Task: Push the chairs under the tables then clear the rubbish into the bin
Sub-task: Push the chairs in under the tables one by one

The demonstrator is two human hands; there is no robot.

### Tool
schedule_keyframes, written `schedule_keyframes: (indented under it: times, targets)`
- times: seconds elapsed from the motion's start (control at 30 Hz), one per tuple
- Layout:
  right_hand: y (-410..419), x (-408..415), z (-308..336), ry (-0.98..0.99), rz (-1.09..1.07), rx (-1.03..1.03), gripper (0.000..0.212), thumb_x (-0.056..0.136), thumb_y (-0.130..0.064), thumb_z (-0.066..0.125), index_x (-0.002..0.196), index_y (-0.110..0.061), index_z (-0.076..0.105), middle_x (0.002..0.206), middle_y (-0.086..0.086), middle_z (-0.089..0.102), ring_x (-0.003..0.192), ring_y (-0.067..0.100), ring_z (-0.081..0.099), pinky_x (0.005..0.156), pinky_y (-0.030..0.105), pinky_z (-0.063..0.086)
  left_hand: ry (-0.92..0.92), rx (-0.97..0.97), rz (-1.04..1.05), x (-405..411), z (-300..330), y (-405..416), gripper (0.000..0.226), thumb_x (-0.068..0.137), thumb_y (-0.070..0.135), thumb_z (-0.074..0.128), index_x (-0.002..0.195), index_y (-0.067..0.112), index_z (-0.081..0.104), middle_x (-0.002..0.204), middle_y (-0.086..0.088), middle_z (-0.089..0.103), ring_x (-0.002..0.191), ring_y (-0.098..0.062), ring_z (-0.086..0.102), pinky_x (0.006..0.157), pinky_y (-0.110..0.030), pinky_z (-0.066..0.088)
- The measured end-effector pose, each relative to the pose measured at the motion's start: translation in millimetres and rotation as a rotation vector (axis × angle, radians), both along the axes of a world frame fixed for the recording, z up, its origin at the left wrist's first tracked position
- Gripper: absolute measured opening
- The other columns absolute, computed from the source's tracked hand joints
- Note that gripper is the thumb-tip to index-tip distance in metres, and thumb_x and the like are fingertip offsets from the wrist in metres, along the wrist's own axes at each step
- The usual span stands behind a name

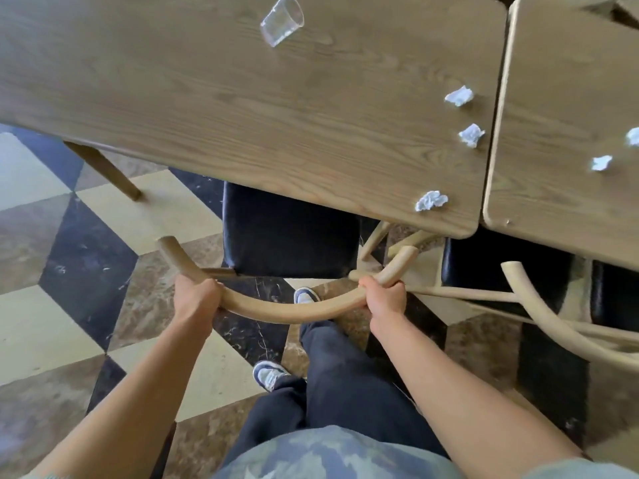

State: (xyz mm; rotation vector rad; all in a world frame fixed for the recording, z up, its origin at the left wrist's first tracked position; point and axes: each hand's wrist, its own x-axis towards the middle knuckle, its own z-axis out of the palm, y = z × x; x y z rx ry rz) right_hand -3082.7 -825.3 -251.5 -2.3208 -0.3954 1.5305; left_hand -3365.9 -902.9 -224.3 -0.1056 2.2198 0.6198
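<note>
Both hands, left (195, 299) and right (383, 297), have their grip clamped on the chair's curved wooden backrest (287, 311), its black seat (290, 236) partly under the table (276, 115).

Bright soft daylight, wide-angle edge distortion.

I saw both forearms bare to the elbow, with the left hand (195, 299) and right hand (383, 299) ungloved. The shirt (332, 454) was a faded green-and-blue camouflage print, worn over dark navy trousers (345, 375). The trainers (268, 373) were navy and white.
</note>
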Motion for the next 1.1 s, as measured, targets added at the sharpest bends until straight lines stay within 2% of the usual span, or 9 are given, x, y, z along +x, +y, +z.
schedule_keyframes:
  times: [0.13,0.37,0.47,0.57,0.67,0.77,0.87,0.93,1.1]
  targets:
    - [-0.9,20.9,6.3,-0.016,-0.105,-0.005,0.078,0.085,-0.019,0.081,0.151,-0.018,0.040,0.125,0.013,0.063,0.102,0.029,0.068,0.092,0.052,0.060,-0.069,0.082,-0.138,12.6,3.9,15.4,0.044,0.088,-0.005,0.062,0.123,0.011,0.040,0.108,-0.017,0.059,0.091,-0.040,0.072,0.067,-0.056,0.065]
    - [0.0,26.3,10.8,0.049,-0.207,0.018,0.068,0.087,-0.010,0.077,0.145,-0.016,0.042,0.126,0.016,0.062,0.092,0.027,0.067,0.084,0.051,0.063,-0.116,0.112,-0.251,8.7,5.7,27.9,0.077,0.089,0.004,0.068,0.152,0.013,0.025,0.123,-0.015,0.057,0.090,-0.035,0.073,0.064,-0.051,0.066]
    - [-5.9,32.3,10.4,0.114,-0.220,0.040,0.066,0.090,-0.017,0.075,0.147,-0.016,0.043,0.125,0.015,0.066,0.102,0.029,0.069,0.084,0.051,0.063,-0.150,0.111,-0.326,1.5,10.0,22.2,0.056,0.092,0.012,0.069,0.138,0.014,0.038,0.119,-0.011,0.060,0.093,-0.032,0.073,0.068,-0.051,0.066]
    - [-24.9,29.4,16.3,0.178,-0.173,0.028,0.047,0.101,-0.032,0.057,0.145,-0.017,0.048,0.124,0.015,0.067,0.108,0.031,0.070,0.085,0.048,0.062,-0.154,0.110,-0.392,-12.4,18.6,18.2,0.030,0.101,0.021,0.061,0.127,0.015,0.049,0.116,-0.007,0.064,0.090,-0.023,0.068,0.076,-0.048,0.064]
    - [-42.8,-5.9,28.5,0.201,-0.037,-0.059,0.033,0.104,-0.018,0.040,0.133,-0.008,0.053,0.109,0.016,0.068,0.103,0.036,0.070,0.088,0.051,0.057,-0.147,0.105,-0.358,-41.5,22.7,9.6,0.026,0.104,0.029,0.055,0.122,0.012,0.060,0.112,-0.008,0.063,0.096,-0.027,0.065,0.092,-0.052,0.060]
    - [-55.4,-47.6,32.9,0.144,-0.132,-0.035,0.034,0.094,-0.002,0.032,0.125,-0.003,0.047,0.103,0.019,0.063,0.106,0.045,0.068,0.095,0.055,0.055,-0.192,0.115,-0.289,-77.9,24.8,-18.1,0.017,0.106,0.028,0.051,0.094,0.019,0.060,0.102,-0.010,0.060,0.104,-0.033,0.061,0.096,-0.051,0.056]
    - [-67.9,-87.9,31.7,0.129,-0.233,-0.019,0.036,0.095,-0.011,0.033,0.124,0.002,0.049,0.118,0.028,0.062,0.111,0.046,0.066,0.106,0.056,0.050,-0.234,0.147,-0.182,-127.7,15.5,-52.9,0.021,0.107,0.027,0.048,0.116,0.012,0.060,0.117,-0.013,0.064,0.111,-0.035,0.063,0.094,-0.049,0.055]
    - [-79.4,-124.6,33.2,0.126,-0.214,-0.038,0.037,0.096,-0.017,0.030,0.114,0.005,0.053,0.127,0.031,0.061,0.115,0.047,0.063,0.108,0.055,0.048,-0.251,0.155,-0.122,-167.6,9.4,-79.9,0.026,0.108,0.028,0.048,0.123,0.011,0.060,0.120,-0.015,0.066,0.112,-0.036,0.064,0.096,-0.051,0.055]
    - [-115.9,-286.2,27.1,0.173,0.074,-0.057,0.053,0.101,-0.030,0.041,0.147,-0.002,0.042,0.123,0.024,0.066,0.104,0.042,0.068,0.087,0.048,0.055,-0.258,0.211,0.026,-302.2,10.7,-160.7,0.027,0.107,0.026,0.051,0.124,0.009,0.061,0.114,-0.014,0.067,0.102,-0.032,0.067,0.090,-0.050,0.058]
